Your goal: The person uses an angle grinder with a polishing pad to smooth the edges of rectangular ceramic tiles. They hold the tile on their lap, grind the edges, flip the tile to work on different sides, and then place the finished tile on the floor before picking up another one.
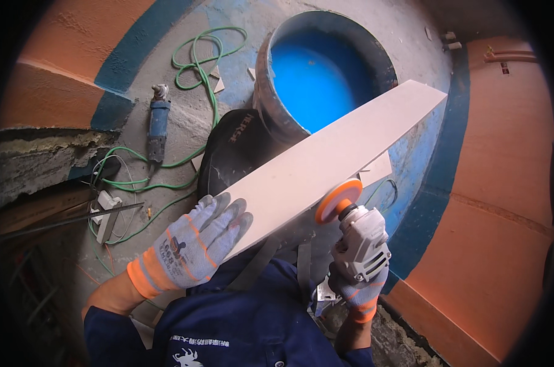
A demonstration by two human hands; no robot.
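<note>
A long, pale tile strip [304, 169] slants across the view, its far end over the rim of a round container [268, 91] with a bright blue inside. My left hand [199, 243], in a grey and orange work glove, lies flat on the near end of the strip and presses it. In my gloved right hand [362, 284] is an angle grinder [362, 243], gripped by its body. Its orange backing pad with a disc [339, 202] is at the strip's right-hand long edge. Whether the disc touches the edge is hard to tell.
On the concrete floor at left lie a second blue power tool [158, 124], a looping green cord [196, 64] and a white power strip [107, 215]. A tile offcut [378, 167] lies beyond the grinder. Orange and teal painted walls [497, 183] stand on both sides.
</note>
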